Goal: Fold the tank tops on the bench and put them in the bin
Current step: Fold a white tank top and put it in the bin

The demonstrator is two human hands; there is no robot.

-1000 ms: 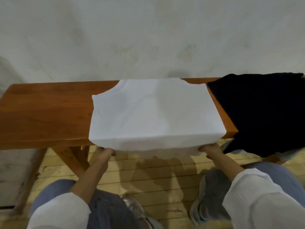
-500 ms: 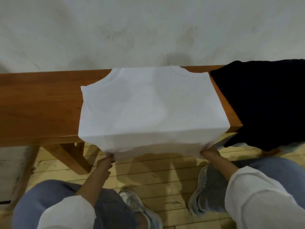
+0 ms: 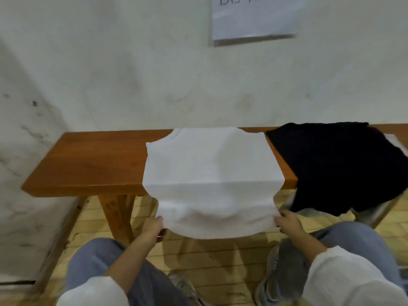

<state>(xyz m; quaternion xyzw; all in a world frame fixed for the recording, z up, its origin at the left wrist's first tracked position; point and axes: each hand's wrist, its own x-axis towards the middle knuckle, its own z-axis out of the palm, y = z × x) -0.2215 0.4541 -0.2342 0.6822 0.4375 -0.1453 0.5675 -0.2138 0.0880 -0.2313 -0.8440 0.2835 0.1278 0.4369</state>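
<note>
A white tank top (image 3: 212, 173) lies across the wooden bench (image 3: 88, 166), its neck end toward the wall and its lower part hanging off the front edge. My left hand (image 3: 154, 225) pinches the hanging hem at its left corner. My right hand (image 3: 287, 221) pinches the right corner of the same hem. Between the two hands the hem sags over the floor. A black tank top (image 3: 337, 164) is draped over the bench's right part, spilling over the front edge. No bin is in view.
The bench stands against a pale wall with a paper sheet (image 3: 254, 16) pinned above it. A bench leg (image 3: 117, 215) stands just left of my left hand. My knees in blue jeans and my grey shoes are over the wooden floor (image 3: 205, 257) below.
Both hands have pulled the white top's hem toward me, so more of it hangs off the front edge. The camera has tilted up and the wall paper has come into view.
</note>
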